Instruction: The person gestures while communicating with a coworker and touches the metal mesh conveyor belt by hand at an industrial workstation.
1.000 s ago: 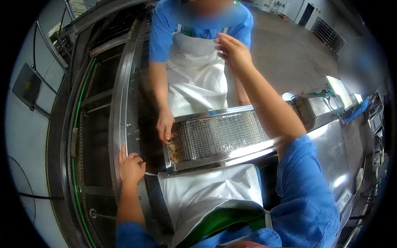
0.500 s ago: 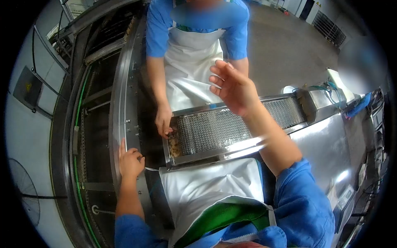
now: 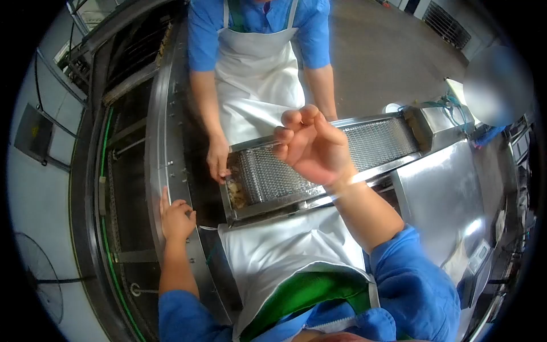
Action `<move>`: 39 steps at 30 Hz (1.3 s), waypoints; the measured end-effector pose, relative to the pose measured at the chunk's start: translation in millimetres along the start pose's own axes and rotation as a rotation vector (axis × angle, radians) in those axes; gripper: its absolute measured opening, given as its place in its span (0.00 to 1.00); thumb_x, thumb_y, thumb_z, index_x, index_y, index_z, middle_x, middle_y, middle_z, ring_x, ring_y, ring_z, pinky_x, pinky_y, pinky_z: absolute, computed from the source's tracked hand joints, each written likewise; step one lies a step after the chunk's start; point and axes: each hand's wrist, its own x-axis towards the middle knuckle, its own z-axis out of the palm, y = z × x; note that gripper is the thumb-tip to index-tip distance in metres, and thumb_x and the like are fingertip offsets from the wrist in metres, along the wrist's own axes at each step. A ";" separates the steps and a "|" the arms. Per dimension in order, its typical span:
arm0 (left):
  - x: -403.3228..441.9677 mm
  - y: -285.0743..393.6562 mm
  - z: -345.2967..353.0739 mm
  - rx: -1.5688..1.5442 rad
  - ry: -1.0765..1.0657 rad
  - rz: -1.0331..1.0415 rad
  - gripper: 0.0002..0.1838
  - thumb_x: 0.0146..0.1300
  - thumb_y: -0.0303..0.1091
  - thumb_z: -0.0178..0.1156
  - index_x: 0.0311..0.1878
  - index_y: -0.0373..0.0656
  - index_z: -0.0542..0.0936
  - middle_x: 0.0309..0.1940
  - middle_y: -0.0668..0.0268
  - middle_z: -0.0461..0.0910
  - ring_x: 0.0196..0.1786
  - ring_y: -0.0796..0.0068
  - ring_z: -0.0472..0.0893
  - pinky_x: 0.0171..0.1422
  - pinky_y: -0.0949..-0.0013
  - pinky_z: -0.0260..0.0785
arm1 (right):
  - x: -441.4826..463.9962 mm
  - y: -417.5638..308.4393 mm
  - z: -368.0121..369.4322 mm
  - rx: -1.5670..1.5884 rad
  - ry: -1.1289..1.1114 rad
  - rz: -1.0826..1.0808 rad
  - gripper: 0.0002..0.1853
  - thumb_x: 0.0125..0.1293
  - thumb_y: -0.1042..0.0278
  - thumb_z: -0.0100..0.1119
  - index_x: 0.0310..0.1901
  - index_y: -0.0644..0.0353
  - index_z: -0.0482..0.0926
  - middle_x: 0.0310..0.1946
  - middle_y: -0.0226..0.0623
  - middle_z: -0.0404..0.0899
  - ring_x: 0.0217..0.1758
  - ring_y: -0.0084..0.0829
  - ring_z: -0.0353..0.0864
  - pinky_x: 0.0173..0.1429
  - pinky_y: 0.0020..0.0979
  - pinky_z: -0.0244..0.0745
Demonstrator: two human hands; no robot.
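Note:
My left hand (image 3: 178, 219) rests on the metal rail (image 3: 161, 154) of the large machine at the left, fingers apart and nothing in them. Raised above the mesh conveyor (image 3: 273, 174), my right hand (image 3: 316, 148) shows its palm, with the fingers loosely curled, apart and empty. At the conveyor's left end lie small pale brown pieces (image 3: 236, 194). A co-worker's hand (image 3: 217, 158) touches that end of the conveyor frame, close to the pieces. My right hand hides part of the mesh.
Across the conveyor stands a co-worker in a white apron (image 3: 256, 80). A metal table (image 3: 441, 188) is at the right, with a small device with a display (image 3: 477, 256) beyond it. Another person (image 3: 496, 85) is blurred at the upper right.
My right hand has come down from near the co-worker's chest to over the mesh, its palm turning upward. My left hand has stayed on the rail. The view has shifted slightly.

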 end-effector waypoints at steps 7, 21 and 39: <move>0.2 -1.8 2.2 0.003 -0.010 -0.018 0.02 0.48 0.31 0.71 0.25 0.47 0.87 0.47 0.66 0.85 0.79 0.51 0.56 0.82 0.50 0.49 | -8.5 7.7 2.5 0.067 -0.018 -0.014 0.10 0.75 0.55 0.54 0.50 0.41 0.83 0.51 0.22 0.78 0.54 0.28 0.73 0.59 0.37 0.68; 1.9 3.8 -2.6 0.032 -0.032 -0.036 0.01 0.49 0.30 0.70 0.25 0.49 0.88 0.47 0.68 0.86 0.79 0.53 0.56 0.83 0.52 0.48 | -29.5 14.4 19.8 0.017 -0.041 -0.097 0.10 0.75 0.60 0.55 0.50 0.53 0.81 0.54 0.39 0.78 0.52 0.35 0.79 0.59 0.39 0.76; 1.1 -3.8 4.4 0.026 0.022 0.018 0.02 0.48 0.32 0.70 0.23 0.47 0.87 0.45 0.66 0.86 0.78 0.49 0.56 0.81 0.51 0.51 | -119.7 -31.7 18.9 -1.990 0.559 -0.038 0.05 0.62 0.71 0.66 0.40 0.56 0.85 0.41 0.41 0.83 0.43 0.40 0.84 0.47 0.38 0.79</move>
